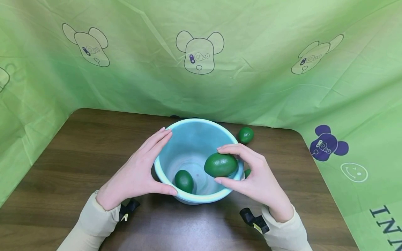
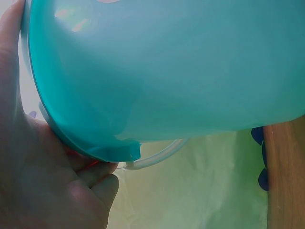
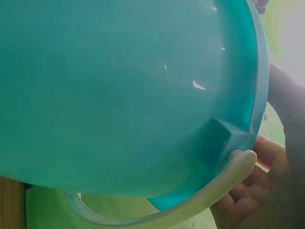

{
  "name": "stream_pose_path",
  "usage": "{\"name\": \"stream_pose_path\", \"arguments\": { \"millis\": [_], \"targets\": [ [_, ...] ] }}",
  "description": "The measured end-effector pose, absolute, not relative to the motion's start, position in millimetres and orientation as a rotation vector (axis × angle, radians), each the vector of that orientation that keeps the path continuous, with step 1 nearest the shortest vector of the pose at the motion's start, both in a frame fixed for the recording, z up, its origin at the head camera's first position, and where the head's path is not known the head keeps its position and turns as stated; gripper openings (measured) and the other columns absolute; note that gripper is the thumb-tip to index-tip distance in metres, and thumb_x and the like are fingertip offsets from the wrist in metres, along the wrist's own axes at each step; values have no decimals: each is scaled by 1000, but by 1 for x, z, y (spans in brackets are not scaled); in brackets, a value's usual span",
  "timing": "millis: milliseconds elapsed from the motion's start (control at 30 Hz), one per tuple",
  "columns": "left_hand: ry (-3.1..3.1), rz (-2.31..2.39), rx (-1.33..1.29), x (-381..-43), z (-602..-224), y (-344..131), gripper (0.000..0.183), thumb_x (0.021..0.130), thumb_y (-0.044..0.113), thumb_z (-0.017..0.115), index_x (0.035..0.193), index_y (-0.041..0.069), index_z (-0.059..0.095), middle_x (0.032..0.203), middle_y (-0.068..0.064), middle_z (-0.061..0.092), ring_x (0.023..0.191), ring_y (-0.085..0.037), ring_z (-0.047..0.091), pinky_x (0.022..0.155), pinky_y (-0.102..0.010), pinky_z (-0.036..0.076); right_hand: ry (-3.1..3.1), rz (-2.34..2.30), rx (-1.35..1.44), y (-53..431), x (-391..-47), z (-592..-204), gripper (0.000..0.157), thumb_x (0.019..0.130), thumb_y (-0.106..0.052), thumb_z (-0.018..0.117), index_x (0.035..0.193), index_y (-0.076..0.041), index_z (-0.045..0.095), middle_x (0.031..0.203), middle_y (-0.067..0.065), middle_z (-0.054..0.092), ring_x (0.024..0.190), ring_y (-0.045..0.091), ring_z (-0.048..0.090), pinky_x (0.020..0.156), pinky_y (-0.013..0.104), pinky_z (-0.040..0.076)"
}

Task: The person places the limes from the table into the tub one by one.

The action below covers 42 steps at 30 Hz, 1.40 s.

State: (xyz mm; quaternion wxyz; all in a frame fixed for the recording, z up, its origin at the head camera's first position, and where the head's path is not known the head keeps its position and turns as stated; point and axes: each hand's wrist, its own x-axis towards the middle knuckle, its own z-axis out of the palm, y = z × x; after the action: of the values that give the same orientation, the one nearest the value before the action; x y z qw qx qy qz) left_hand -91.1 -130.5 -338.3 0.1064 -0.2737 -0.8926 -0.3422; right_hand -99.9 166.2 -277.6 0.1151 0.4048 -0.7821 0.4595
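Observation:
A light-blue plastic bucket (image 1: 193, 198) stands on the table. My left hand (image 1: 138, 167) grips its left rim, thumb at the near side and fingers farther back; in the left wrist view the fingers bend around the rim of the bucket (image 2: 167, 71). My right hand (image 1: 255, 174) holds a glossy green oval fruit (image 1: 221, 165) between thumb and fingers, over the right inside of the bucket. On the bucket's floor lies another green fruit (image 1: 184, 181). The right wrist view shows the bucket wall and the right hand (image 3: 259, 191) behind the rim; the held fruit is hidden there.
Behind the bucket's right side, a green fruit (image 1: 246, 135) rests on the brown wooden table (image 1: 103, 146). Part of another green fruit (image 1: 247, 173) shows beside the right hand. A pale handle (image 3: 205, 195) hangs from the bucket. Green printed cloth (image 1: 141, 69) surrounds the table.

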Motion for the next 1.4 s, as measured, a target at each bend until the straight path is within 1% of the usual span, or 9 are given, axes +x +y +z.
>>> {"name": "stream_pose_path", "arguments": {
  "millis": [200,333,600,733,900,1067,1400],
  "targets": [
    [-2626,-1013,-809,-91,-338,-131,123,55,72,74,150,15,21,154,5,14,140,-15,10,105,-42,28,-2289,1350,1183,167,-99,-277,59,61,1,84,114,-8,62,114,7,62,101,23,59,83,26,46],
    [-2628,-1009,-806,-91,-338,-131,122,55,72,73,150,16,20,154,6,13,140,-14,10,105,-42,28,-2284,1351,1188,167,-99,-277,57,61,1,83,114,-8,62,114,7,62,103,25,59,84,25,45],
    [-2626,-1020,-809,-91,-337,-130,123,55,72,74,150,15,21,154,5,14,140,-15,10,105,-42,28,-2287,1357,1186,168,-98,-277,57,62,0,83,115,-8,62,115,7,62,102,23,59,84,25,45],
    [-2627,-1023,-803,-91,-337,-130,123,54,72,74,150,15,21,154,6,13,140,-14,10,105,-41,28,-2271,1368,1196,168,-98,-277,57,63,1,83,115,-7,62,115,9,62,104,25,59,83,25,46],
    [-2632,-1028,-796,-90,-337,-130,123,54,72,73,150,16,21,154,7,13,140,-13,10,105,-42,28,-2245,1390,1203,169,-98,-276,56,63,3,82,115,-5,62,116,14,61,107,28,57,84,25,45],
    [-2633,-1021,-800,-91,-338,-130,123,54,72,73,150,16,21,154,6,13,140,-14,10,105,-42,28,-2205,1425,1200,172,-97,-274,55,63,4,81,114,-2,62,116,20,59,109,31,55,90,29,44],
    [-2631,-1014,-799,-91,-337,-130,122,55,72,73,150,17,20,154,5,14,140,-14,10,104,-42,28,-2184,1448,1173,179,-97,-271,55,64,7,80,114,3,60,118,24,56,112,34,53,92,33,43]
  ]
}}
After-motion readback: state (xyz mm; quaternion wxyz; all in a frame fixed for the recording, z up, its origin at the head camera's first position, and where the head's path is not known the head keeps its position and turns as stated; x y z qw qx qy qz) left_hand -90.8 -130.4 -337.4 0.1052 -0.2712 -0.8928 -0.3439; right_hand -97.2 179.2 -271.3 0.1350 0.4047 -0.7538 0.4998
